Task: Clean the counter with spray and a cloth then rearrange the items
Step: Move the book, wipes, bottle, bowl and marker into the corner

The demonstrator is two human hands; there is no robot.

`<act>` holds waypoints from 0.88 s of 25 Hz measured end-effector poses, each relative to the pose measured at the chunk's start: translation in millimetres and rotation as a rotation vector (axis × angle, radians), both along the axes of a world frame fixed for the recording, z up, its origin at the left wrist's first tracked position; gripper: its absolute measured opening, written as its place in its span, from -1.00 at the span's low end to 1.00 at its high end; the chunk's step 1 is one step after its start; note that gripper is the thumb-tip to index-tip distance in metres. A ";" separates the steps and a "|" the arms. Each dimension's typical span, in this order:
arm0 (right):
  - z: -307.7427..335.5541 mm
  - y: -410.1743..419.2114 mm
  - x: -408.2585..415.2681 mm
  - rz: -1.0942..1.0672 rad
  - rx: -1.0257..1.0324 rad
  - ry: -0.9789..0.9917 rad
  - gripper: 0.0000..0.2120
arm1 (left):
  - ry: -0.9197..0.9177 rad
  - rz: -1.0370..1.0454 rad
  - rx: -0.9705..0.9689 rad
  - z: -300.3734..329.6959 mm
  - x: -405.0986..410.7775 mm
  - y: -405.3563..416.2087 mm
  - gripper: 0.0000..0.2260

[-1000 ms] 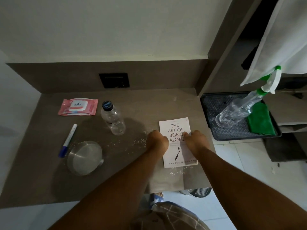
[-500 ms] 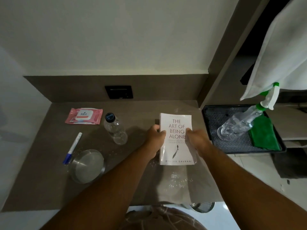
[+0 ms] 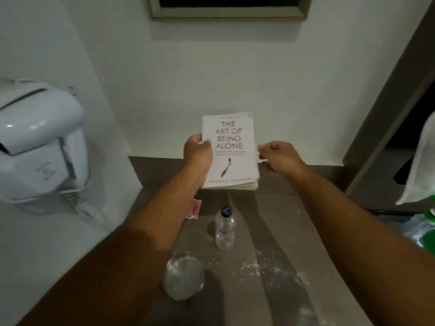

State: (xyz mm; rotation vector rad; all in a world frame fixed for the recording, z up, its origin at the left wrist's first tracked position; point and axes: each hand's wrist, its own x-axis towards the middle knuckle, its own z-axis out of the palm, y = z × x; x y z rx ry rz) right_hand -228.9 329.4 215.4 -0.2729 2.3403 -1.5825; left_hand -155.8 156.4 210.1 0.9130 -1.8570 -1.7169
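A white paperback book [image 3: 229, 151] is held up in the air in front of the wall, above the brown counter [image 3: 277, 222]. My left hand [image 3: 197, 149] grips the book's left edge. My right hand [image 3: 279, 156] is just off the book's right edge, fingers curled, seemingly not touching it. White powder [image 3: 266, 267] is scattered on the counter. At the right edge, parts of the spray bottle [image 3: 421, 229] and green cloth [image 3: 429, 243] show, mostly cut off.
A clear water bottle [image 3: 224, 229] stands mid-counter, a steel bowl [image 3: 184, 275] lies near the front beside my left arm, and a pink wipes pack [image 3: 194, 209] peeks out behind that arm. A white wall-mounted hair dryer [image 3: 37, 147] hangs left. A white cloth [image 3: 421, 161] hangs right.
The book has been lifted off the counter and raised toward the wall. My right hand has come off its edge. The view has tilted upward, hiding the marker and most of the tray.
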 end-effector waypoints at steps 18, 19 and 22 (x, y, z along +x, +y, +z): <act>-86.5 -104.0 89.1 0.244 0.807 0.374 -0.65 | -0.502 0.235 -0.172 -210.5 100.6 -243.3 -0.56; -80.9 -110.7 83.9 0.252 0.779 0.398 -0.64 | -0.487 0.268 -0.123 -214.5 95.6 -246.0 -0.55; -62.0 -135.2 64.9 0.286 0.692 0.485 -0.64 | -0.459 0.329 -0.138 -222.6 89.1 -249.8 -0.48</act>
